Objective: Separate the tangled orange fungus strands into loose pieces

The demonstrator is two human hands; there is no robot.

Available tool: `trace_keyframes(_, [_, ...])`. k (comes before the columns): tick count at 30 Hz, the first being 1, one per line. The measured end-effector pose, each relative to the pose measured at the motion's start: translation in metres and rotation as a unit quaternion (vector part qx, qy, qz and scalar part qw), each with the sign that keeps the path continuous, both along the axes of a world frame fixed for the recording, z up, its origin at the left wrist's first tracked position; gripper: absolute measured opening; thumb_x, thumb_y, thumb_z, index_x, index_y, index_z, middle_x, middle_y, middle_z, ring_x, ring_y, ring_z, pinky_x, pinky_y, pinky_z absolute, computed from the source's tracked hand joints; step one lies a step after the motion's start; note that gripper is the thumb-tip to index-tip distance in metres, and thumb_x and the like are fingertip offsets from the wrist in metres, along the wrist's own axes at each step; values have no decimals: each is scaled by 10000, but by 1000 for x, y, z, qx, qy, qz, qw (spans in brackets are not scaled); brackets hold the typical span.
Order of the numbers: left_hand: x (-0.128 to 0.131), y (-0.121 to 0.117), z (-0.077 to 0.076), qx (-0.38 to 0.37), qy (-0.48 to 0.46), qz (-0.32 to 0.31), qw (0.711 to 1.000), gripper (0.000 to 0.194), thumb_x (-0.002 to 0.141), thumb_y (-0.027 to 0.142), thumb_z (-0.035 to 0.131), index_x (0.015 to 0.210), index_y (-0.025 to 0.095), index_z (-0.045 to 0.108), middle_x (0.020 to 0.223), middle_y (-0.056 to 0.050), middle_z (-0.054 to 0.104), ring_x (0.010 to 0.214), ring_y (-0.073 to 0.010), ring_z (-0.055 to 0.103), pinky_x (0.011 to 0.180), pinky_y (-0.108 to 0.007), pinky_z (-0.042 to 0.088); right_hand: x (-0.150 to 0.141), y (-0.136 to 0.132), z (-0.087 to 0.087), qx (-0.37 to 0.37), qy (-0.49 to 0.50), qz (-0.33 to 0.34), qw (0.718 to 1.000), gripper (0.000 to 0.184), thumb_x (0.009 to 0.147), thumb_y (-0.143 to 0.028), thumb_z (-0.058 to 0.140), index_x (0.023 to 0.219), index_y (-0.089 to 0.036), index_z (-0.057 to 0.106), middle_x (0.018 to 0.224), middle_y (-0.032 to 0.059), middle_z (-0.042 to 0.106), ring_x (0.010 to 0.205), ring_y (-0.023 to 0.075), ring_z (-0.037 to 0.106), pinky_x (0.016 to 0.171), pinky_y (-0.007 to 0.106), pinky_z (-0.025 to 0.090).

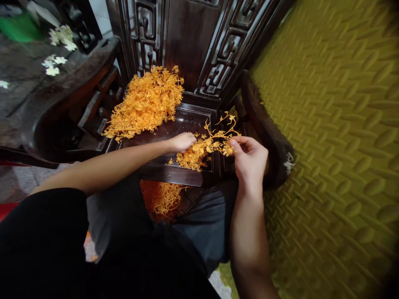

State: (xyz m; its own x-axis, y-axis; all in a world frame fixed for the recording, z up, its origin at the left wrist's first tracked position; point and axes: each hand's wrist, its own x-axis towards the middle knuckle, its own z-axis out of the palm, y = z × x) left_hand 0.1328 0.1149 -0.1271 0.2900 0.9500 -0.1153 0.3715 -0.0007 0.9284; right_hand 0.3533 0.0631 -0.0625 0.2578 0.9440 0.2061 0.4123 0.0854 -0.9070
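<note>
My right hand (251, 155) is closed in a pinch, thumb against fingers, on an orange branched stem (222, 133) that looks like moulded plastic with small flower-like ends. The stem spreads leftward over a small heap of loose orange flower-like pieces (192, 158) on the dark wooden seat (190, 118). At that heap's left edge is my left hand (183, 142), curled closed; its fingertips and whatever they hold are hidden. A much larger pile of orange branched pieces (149, 101) lies on the seat's back left part.
Below the seat, between my knees, a reddish container (148, 195) holds orange stems (166, 199). A carved wooden back (193, 45) rises behind. Yellow textured matting (327, 124) covers the right side. White flower-like pieces (52, 65) lie on a surface at left.
</note>
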Motion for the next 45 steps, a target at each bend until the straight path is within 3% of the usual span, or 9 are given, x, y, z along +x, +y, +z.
trace_keyframes(7, [6, -1, 19, 18, 2, -23, 1000, 542, 999, 566, 416, 1026, 199, 813, 1107, -132, 772, 1057, -223, 689, 928, -326, 511, 7, 3, -3, 13, -1, -3, 1000, 285, 768, -406, 773, 915, -162, 757, 842, 72, 752, 703, 187, 664, 617, 320, 542])
trace_keyframes(13, [15, -19, 42, -2, -194, -91, 977, 494, 914, 376, 664, 1348, 140, 655, 1088, -121, 767, 921, -165, 697, 841, -314, 541, -5, 0, -5, 11, -21, 84, 996, 252, 815, -412, 753, 936, -191, 764, 887, 68, 764, 745, 200, 679, 710, 348, 549])
trace_keyframes(16, [15, -19, 49, 15, -187, -82, 979, 272, 881, 285, 702, 1101, 132, 750, 993, -97, 771, 855, -145, 687, 815, -315, 536, -6, -3, -5, 10, -57, 100, 993, 216, 845, -378, 720, 938, -187, 760, 901, 66, 765, 761, 201, 675, 747, 354, 536])
trace_keyframes(19, [4, -10, 55, 29, -163, 5, 986, 133, 865, 269, 730, 862, 137, 746, 860, -84, 764, 771, -135, 678, 741, -298, 529, -2, -4, -4, -7, -96, 76, 992, 173, 831, -323, 705, 904, -177, 762, 878, 66, 763, 766, 209, 673, 749, 354, 523])
trace_keyframes(26, [-41, 18, 70, 39, -239, 274, 931, 128, 956, 265, 575, 910, 170, 646, 914, -86, 738, 763, -121, 680, 604, -237, 514, 12, -2, -4, -25, -94, 12, 995, 181, 784, -318, 722, 866, -162, 767, 835, 71, 759, 733, 213, 669, 705, 353, 502])
trace_keyframes(31, [-38, -1, 75, -6, -132, 88, 987, 214, 847, 141, 473, 905, 145, 679, 799, -63, 654, 568, -88, 517, 497, -249, 367, 6, 1, -6, -4, 30, 70, 997, 219, 739, -340, 803, 892, -186, 772, 867, 51, 764, 769, 188, 679, 722, 324, 525])
trace_keyframes(36, [-24, -28, 84, 61, 42, -94, 993, 329, 892, 358, 512, 888, 140, 759, 792, -68, 675, 707, -144, 564, 679, -315, 427, -1, -2, -4, -18, 84, 88, 992, 225, 704, -317, 858, 881, -202, 781, 880, 47, 774, 782, 184, 696, 730, 321, 557])
trace_keyframes(40, [-20, -34, 77, 112, 145, -157, 970, 537, 895, 493, 554, 1241, 121, 726, 867, -78, 707, 741, -161, 582, 727, -314, 432, -1, -4, -3, -28, 119, 94, 988, 226, 696, -309, 878, 874, -212, 778, 860, 37, 770, 749, 174, 702, 708, 312, 572])
trace_keyframes(45, [-20, -26, 64, 36, 99, -182, 978, 610, 874, 312, 476, 1432, 113, 620, 966, -109, 733, 764, -175, 599, 707, -312, 464, -4, -6, 0, -38, 185, 122, 974, 233, 702, -300, 887, 879, -224, 755, 824, 17, 757, 714, 171, 730, 710, 309, 599])
